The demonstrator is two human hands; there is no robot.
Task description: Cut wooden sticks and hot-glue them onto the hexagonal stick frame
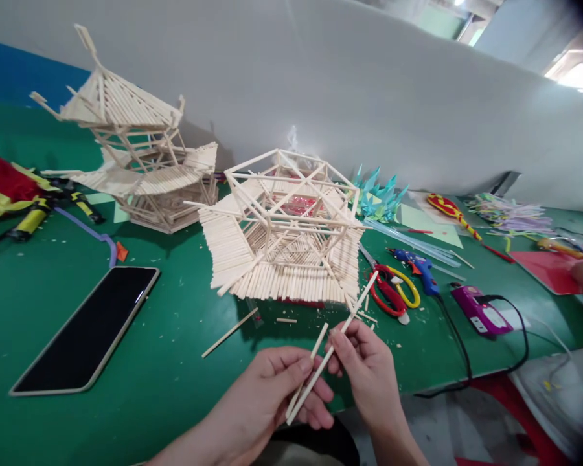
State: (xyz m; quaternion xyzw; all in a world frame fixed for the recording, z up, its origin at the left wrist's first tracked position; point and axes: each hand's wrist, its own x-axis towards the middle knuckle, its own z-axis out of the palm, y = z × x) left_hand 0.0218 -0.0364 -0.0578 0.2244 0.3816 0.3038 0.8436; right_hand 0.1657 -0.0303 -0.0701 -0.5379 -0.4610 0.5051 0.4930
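Sticks [320,367], two thin wooden ones, held side by side just over the tabletop's [175,336] near edge. Left hand [267,395] fingers closed round the lower ends, likely keeping both aligned; right hand [369,369] fingers pinched on the longer one midway. Beyond, toward the far edge, stick-built roof frame [282,226]; scissors [393,291] nearer the right edge.

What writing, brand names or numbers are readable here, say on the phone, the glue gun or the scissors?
No text can be read anywhere in this view.
Phone: screen dark, nothing shows.
Purple corded tool: a small pale mark, too blurred to read.
Blue glue gun and scissors: no lettering shows.
Sticks held by the left hand and right hand: plain.
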